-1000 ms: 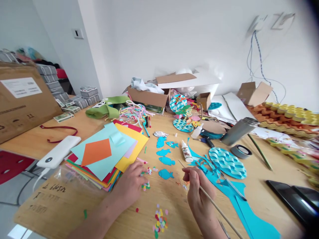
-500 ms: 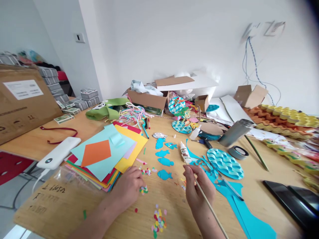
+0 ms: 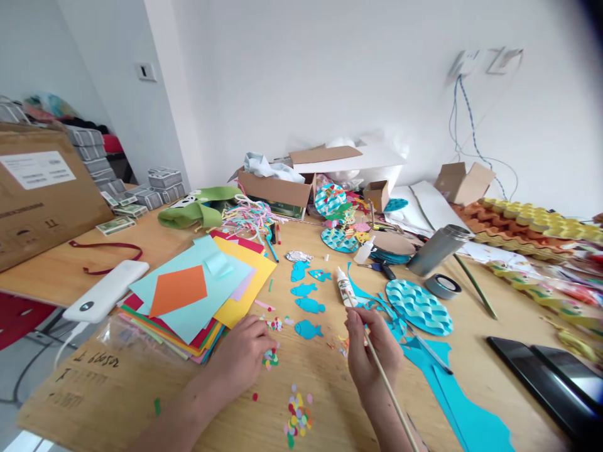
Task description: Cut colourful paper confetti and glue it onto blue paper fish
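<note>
My right hand [image 3: 374, 342] grips a thin wooden stick [image 3: 384, 373], its upper end close to a small white glue bottle [image 3: 345, 287]. My left hand [image 3: 247, 351] lies on the table with fingers curled in, beside a small pile of coloured paper dots [image 3: 271, 358]; whatever its fingertips may hold is hidden. Between the hands, several blue paper fish lie in a column, the nearest fish [image 3: 308, 329] at the bottom. One smaller fish [image 3: 320, 275] carries pale dots. More loose paper dots [image 3: 298, 414] are scattered nearer to me.
Stacked coloured paper [image 3: 188, 301] and a white power bank [image 3: 106, 292] are on the left. At right are blue paper scraps [image 3: 452, 389], a wavy blue oval [image 3: 419, 306], a tape roll [image 3: 443, 285], a metal flask [image 3: 438, 250] and dark phones [image 3: 532, 383]. Boxes [image 3: 276, 188] stand behind.
The whole view has shifted slightly, so things sit a little further left. Both hands keep nearly the same pose, and the stick stays in my right hand.
</note>
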### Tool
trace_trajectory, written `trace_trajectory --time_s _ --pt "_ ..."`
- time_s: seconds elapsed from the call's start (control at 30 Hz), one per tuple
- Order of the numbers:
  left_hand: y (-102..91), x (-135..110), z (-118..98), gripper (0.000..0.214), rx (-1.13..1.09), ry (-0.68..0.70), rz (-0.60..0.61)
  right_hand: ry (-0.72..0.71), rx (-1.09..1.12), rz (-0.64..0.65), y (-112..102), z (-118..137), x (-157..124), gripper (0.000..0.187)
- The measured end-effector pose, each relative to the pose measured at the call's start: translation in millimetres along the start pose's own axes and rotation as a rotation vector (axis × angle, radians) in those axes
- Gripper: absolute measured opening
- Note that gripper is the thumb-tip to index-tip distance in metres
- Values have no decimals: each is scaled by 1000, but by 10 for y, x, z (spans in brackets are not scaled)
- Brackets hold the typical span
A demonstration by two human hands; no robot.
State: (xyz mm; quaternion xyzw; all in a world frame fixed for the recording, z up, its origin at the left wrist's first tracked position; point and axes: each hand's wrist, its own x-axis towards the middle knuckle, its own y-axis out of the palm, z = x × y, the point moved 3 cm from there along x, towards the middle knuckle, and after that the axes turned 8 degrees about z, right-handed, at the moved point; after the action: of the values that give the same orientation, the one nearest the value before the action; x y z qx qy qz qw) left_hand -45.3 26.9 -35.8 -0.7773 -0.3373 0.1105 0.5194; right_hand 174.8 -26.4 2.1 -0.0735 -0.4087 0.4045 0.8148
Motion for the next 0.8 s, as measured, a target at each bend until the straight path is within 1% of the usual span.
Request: trace_trajectory --time_s 0.13,0.23,0.3,0.4,0.5,0.6,0.7,0.8 --pt "-5 -6 5 37 -30 55 -46 -16 -7 -4 -5 24 15 17" --pt "-11 -10 12 37 -39 65 -90 42 28 -6 2 -13 2 19" --pt "-7 -10 15 36 -31 57 -81 82 78 -2 17 -50 -14 21" --pt "-3 -12 15 36 -11 42 -45 99 155 3 38 -72 -30 23" --pt "-17 -11 11 39 30 7 -23 120 179 0 39 -43 -27 26" --pt "-35 -5 6 37 72 -30 -3 136 179 -10 19 14 -14 29" --pt "-51 -4 -4 38 50 -16 -31 131 173 -21 -1 53 -6 32" --pt "-55 -12 -12 39 12 20 -59 130 131 -17 -2 42 -8 34"
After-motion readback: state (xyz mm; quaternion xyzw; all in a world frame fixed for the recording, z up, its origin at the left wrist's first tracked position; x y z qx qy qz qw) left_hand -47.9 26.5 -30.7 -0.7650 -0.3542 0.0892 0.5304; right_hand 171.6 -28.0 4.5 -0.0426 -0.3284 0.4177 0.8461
